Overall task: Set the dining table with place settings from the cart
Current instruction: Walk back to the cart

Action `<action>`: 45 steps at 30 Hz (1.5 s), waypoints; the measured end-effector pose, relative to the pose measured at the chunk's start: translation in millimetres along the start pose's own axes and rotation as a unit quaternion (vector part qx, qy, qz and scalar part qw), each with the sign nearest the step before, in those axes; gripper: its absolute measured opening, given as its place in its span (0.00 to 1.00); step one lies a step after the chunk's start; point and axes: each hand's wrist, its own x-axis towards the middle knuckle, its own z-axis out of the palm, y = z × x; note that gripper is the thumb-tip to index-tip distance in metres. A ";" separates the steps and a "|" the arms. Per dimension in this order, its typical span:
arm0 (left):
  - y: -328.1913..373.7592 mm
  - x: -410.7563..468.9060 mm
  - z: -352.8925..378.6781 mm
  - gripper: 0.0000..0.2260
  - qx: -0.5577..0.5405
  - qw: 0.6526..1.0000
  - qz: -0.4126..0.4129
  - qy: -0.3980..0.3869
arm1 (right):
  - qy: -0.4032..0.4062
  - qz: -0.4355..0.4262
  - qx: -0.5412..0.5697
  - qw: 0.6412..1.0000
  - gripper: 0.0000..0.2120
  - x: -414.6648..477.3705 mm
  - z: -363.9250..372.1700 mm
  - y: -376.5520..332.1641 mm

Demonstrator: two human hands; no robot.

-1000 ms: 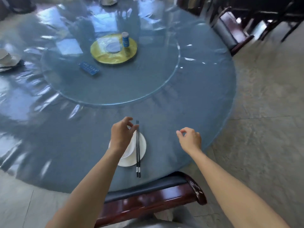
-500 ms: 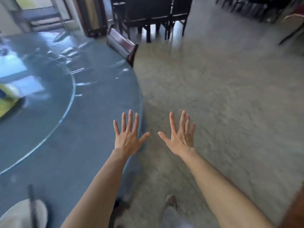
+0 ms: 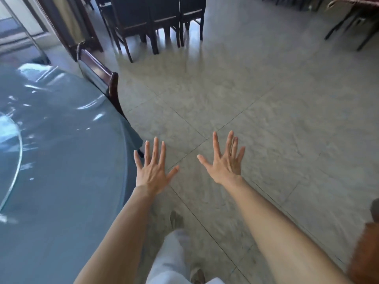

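Beside the round blue-grey desk (image 3: 61, 181), at its right-hand rim, the person faced out over the tiled floor (image 3: 266, 119) with both arms stretched forward. The left hand (image 3: 152, 171) hung just above the desk's edge, palm down, fingers straight and spread, holding nothing. The right hand (image 3: 224, 162) was equally splayed and empty, out over the floor. No place setting showed on the visible part of the desk. The cart was out of view, so its direction could not be told. A pale trouser leg (image 3: 170, 255) and a shoe (image 3: 176, 219) pointed ahead, which suggested a walk to fetch the next setting.

The likeliest trouble was underfoot. A wooden chair (image 3: 98, 72) stood tucked against the desk further along, and its rear leg reached onto the floor near the walking line, where a foot could catch it. A reddish-brown object (image 3: 365, 253), too blurred to identify, sat close to the right forearm and could be knocked by a swinging elbow. The desk's glossy cover looked slick, so dishes set near the rim might slide.
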 end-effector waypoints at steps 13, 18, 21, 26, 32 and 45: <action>-19.2 306.6 -59.4 0.42 -0.003 1.000 0.011 -0.005 | -0.014 0.016 -0.004 1.000 0.44 290.0 -44.6 -27.3; -35.7 404.2 -88.1 0.42 -0.003 1.000 -0.005 -0.001 | -0.009 0.010 -0.005 1.000 0.44 390.5 -67.3 -48.6; -44.7 459.1 -95.5 0.42 -0.005 1.000 -0.016 -0.011 | -0.012 0.001 -0.001 1.000 0.45 453.5 -70.8 -59.1; -58.4 561.4 -97.2 0.42 -0.011 0.998 -0.053 -0.017 | -0.020 -0.030 0.002 0.999 0.44 574.7 -71.2 -73.4; -63.7 691.9 -113.3 0.42 -0.065 0.990 -0.117 -0.033 | -0.051 -0.047 0.016 0.997 0.44 733.7 -85.1 -103.0; -156.7 915.6 -156.3 0.42 -0.064 0.978 -0.198 -0.030 | -0.084 -0.147 -0.001 0.986 0.43 993.9 -98.3 -247.1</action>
